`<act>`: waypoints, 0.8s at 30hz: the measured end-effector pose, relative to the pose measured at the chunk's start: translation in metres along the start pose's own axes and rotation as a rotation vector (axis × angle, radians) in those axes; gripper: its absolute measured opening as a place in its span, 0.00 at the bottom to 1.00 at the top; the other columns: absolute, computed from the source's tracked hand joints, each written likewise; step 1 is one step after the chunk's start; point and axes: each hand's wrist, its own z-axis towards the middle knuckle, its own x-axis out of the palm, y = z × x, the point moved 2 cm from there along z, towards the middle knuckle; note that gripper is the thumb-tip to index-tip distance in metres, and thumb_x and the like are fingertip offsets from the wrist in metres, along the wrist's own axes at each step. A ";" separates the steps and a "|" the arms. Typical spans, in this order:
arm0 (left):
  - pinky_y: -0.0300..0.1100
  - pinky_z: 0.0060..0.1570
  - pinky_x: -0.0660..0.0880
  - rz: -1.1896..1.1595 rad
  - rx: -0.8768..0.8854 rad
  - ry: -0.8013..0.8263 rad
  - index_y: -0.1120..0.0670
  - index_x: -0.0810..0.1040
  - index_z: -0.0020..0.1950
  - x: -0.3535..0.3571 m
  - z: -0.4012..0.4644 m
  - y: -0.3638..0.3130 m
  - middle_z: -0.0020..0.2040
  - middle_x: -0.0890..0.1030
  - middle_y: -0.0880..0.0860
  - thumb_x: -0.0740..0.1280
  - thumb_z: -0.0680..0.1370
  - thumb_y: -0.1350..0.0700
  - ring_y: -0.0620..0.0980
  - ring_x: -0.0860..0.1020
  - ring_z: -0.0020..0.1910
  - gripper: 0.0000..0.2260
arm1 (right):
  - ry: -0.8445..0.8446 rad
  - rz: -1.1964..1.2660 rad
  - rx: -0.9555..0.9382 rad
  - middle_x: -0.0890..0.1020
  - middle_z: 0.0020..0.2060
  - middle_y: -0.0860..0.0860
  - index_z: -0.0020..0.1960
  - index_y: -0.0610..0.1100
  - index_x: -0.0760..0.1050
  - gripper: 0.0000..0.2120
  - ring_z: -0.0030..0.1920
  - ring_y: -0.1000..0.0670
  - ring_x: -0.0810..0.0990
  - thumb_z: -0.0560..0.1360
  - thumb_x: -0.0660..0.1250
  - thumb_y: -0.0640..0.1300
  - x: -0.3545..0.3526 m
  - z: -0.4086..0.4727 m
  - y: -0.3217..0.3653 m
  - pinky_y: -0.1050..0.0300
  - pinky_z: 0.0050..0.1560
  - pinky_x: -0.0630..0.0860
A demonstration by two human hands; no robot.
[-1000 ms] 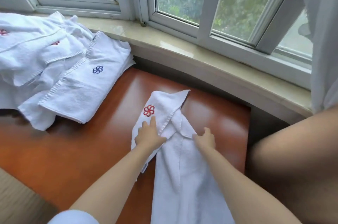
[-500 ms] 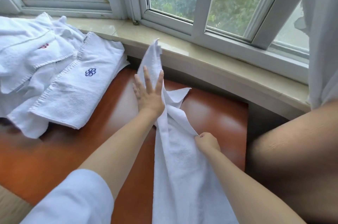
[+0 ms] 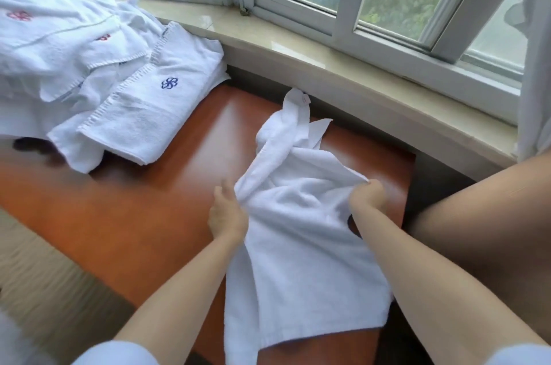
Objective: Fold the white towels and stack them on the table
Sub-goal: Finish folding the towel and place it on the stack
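Head view shows the left hand (image 3: 228, 215) and right hand (image 3: 368, 196) each gripping an edge of a white towel (image 3: 301, 245), stretched between them over the brown wooden table (image 3: 143, 215). Folded embroidered towels (image 3: 155, 105) lie heaped at the table's far left, beside the windowsill (image 3: 328, 51).

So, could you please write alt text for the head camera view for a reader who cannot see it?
Both hands, left hand and right hand, grip a rumpled white towel over an orange-brown table. More white towels lie heaped at its far left, below a window sill.
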 end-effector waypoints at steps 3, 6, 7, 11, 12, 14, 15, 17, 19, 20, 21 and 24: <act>0.51 0.51 0.73 0.139 -0.105 -0.130 0.53 0.64 0.68 -0.013 -0.004 0.020 0.65 0.67 0.57 0.61 0.76 0.66 0.59 0.72 0.56 0.22 | -0.030 0.258 -0.136 0.70 0.70 0.46 0.72 0.48 0.65 0.20 0.63 0.42 0.74 0.81 0.54 0.40 -0.005 -0.008 0.013 0.49 0.64 0.70; 0.52 0.50 0.75 0.241 0.224 -0.225 0.57 0.74 0.64 -0.001 -0.033 0.018 0.62 0.73 0.61 0.66 0.68 0.73 0.61 0.74 0.57 0.25 | 0.067 0.189 -0.413 0.53 0.77 0.52 0.77 0.49 0.57 0.28 0.69 0.47 0.67 0.79 0.58 0.37 0.014 -0.051 0.004 0.55 0.63 0.66; 0.51 0.43 0.77 0.223 0.393 -0.199 0.60 0.78 0.57 0.007 -0.047 0.017 0.55 0.78 0.60 0.66 0.64 0.76 0.62 0.77 0.51 0.24 | 0.088 0.130 -0.441 0.51 0.78 0.52 0.77 0.49 0.56 0.28 0.70 0.48 0.66 0.79 0.57 0.36 0.022 -0.066 -0.008 0.57 0.61 0.65; 0.44 0.49 0.71 0.271 0.380 0.121 0.54 0.71 0.67 0.041 -0.084 0.027 0.60 0.74 0.52 0.58 0.77 0.65 0.53 0.72 0.58 0.19 | 0.269 -0.238 -0.576 0.53 0.78 0.47 0.77 0.45 0.57 0.24 0.78 0.48 0.52 0.82 0.54 0.42 0.046 -0.108 -0.074 0.54 0.74 0.50; 0.43 0.58 0.68 0.333 0.315 0.127 0.51 0.66 0.72 0.046 -0.086 0.032 0.68 0.70 0.52 0.55 0.79 0.61 0.52 0.68 0.64 0.21 | 0.297 -0.394 -0.634 0.50 0.79 0.47 0.78 0.47 0.53 0.25 0.78 0.48 0.46 0.83 0.52 0.47 0.049 -0.111 -0.088 0.53 0.76 0.43; 0.55 0.72 0.53 0.438 0.180 0.202 0.47 0.56 0.78 0.045 -0.084 0.041 0.78 0.55 0.54 0.53 0.82 0.51 0.55 0.54 0.76 0.23 | 0.332 -0.586 -0.678 0.42 0.79 0.50 0.79 0.52 0.45 0.27 0.78 0.51 0.38 0.83 0.47 0.55 0.048 -0.106 -0.100 0.49 0.75 0.35; 0.61 0.72 0.47 0.476 0.113 0.244 0.45 0.52 0.79 0.042 -0.082 0.047 0.79 0.49 0.54 0.52 0.81 0.44 0.56 0.47 0.78 0.26 | 0.356 -0.620 -0.662 0.39 0.79 0.52 0.79 0.54 0.43 0.28 0.77 0.52 0.35 0.82 0.46 0.57 0.045 -0.101 -0.100 0.48 0.74 0.33; 0.68 0.69 0.43 0.497 -0.001 0.323 0.43 0.47 0.79 0.030 -0.074 0.061 0.80 0.42 0.52 0.50 0.77 0.32 0.57 0.40 0.78 0.33 | 0.409 -0.665 -0.611 0.37 0.78 0.52 0.79 0.55 0.41 0.30 0.77 0.52 0.33 0.81 0.47 0.60 0.038 -0.089 -0.095 0.46 0.74 0.33; 0.70 0.68 0.42 0.541 -0.027 0.350 0.43 0.43 0.79 0.019 -0.072 0.076 0.80 0.39 0.51 0.48 0.73 0.25 0.58 0.39 0.77 0.40 | 0.428 -0.712 -0.577 0.37 0.78 0.51 0.79 0.54 0.41 0.32 0.77 0.50 0.35 0.80 0.49 0.62 0.032 -0.077 -0.083 0.44 0.74 0.35; 0.70 0.68 0.41 0.577 -0.018 0.343 0.43 0.42 0.79 0.016 -0.075 0.082 0.80 0.39 0.51 0.47 0.72 0.24 0.58 0.39 0.77 0.41 | 0.413 -0.725 -0.562 0.39 0.79 0.50 0.80 0.53 0.43 0.33 0.78 0.49 0.36 0.80 0.51 0.62 0.029 -0.071 -0.076 0.44 0.75 0.37; 0.69 0.69 0.40 0.595 -0.014 0.339 0.44 0.41 0.79 0.014 -0.079 0.086 0.79 0.38 0.53 0.46 0.71 0.23 0.58 0.38 0.77 0.43 | 0.367 -0.734 -0.554 0.40 0.79 0.48 0.80 0.52 0.45 0.34 0.78 0.47 0.37 0.80 0.52 0.62 0.027 -0.069 -0.071 0.43 0.75 0.38; 0.67 0.70 0.37 0.526 -0.038 0.416 0.46 0.33 0.78 0.020 -0.104 0.089 0.77 0.30 0.58 0.50 0.67 0.21 0.60 0.31 0.75 0.50 | 0.203 -0.731 -0.643 0.41 0.79 0.45 0.79 0.49 0.49 0.31 0.78 0.44 0.38 0.80 0.56 0.54 0.024 -0.088 -0.072 0.45 0.75 0.38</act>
